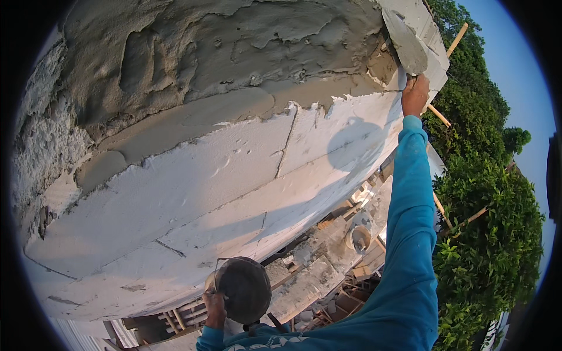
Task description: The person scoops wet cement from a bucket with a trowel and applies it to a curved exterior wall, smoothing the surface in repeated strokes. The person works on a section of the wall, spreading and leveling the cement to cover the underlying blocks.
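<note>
At the upper right, my right hand (415, 95) is closed around a trowel (407, 45); its handle is hidden in my fist. Grey mortar coats the blade, which lies against the wall near its right edge. Wet mortar (234, 52) covers the upper part of the white block wall (234, 169) in a rough, wavy layer with a ragged lower edge. Low in the view, my left hand (215, 309) grips the side of a dark round bucket (247, 289) with a thin wire handle. The bucket is close to my body, and what lies inside it is too dark to make out.
Below the wall runs a scaffold of planks (307, 289), with a pale bucket (358, 238) standing on it. Wooden poles (458, 40) stick out past the wall's right edge. Leafy trees (486, 251) fill the right side. Rough old plaster (44, 140) borders the left.
</note>
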Available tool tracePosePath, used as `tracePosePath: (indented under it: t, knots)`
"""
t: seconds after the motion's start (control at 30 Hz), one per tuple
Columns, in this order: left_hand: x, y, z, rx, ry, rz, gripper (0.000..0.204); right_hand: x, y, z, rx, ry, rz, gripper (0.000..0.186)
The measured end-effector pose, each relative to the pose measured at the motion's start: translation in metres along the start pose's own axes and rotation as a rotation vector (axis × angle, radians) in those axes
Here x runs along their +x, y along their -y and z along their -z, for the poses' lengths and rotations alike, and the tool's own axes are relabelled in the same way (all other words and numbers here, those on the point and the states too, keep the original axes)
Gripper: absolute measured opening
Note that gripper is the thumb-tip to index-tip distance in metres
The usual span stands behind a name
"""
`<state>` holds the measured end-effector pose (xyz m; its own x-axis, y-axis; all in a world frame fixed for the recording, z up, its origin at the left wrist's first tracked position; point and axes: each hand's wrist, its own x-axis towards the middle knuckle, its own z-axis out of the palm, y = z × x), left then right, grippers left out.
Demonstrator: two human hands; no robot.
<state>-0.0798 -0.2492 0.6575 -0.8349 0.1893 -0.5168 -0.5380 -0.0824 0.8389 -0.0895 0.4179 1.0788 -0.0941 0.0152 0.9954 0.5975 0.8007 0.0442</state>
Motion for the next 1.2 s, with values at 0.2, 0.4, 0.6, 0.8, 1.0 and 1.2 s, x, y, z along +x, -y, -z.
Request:
tracePosePath:
  t: [0.2, 0.4, 0.6, 0.8, 1.0, 1.2]
  knots:
    - [-0.003, 0.011, 0.011, -0.059, -0.025, 0.012, 0.034, -0.091, -0.044, 0.016, -0.344, 0.205, -0.435, 0.029]
    - [0.04, 0.064, 0.025, 0.206, 0.118, -0.386, 0.044, -0.193, -0.022, 0.104, -0.011, 0.229, -0.514, 0.042]
    - [0.038, 0.021, -0.011, 0.065, 0.099, -0.025, 0.052, -0.417, 0.071, 0.263, -0.149, 0.925, -0.772, 0.046]
    - [0.052, 0.033, 0.008, 0.326, 0.067, -0.115, 0.038, -0.534, 0.212, 0.428, 0.081, 1.518, -1.195, 0.042]
    - [0.073, 0.068, 0.044, 0.554, 0.034, -0.088, 0.052, -0.527, 0.279, 0.52, 0.114, 1.692, -1.29, 0.044]
    - [0.069, 0.064, 0.046, 0.42, -0.069, 0.059, 0.06, -0.534, 0.293, 0.562, 0.045, 1.58, -1.435, 0.054]
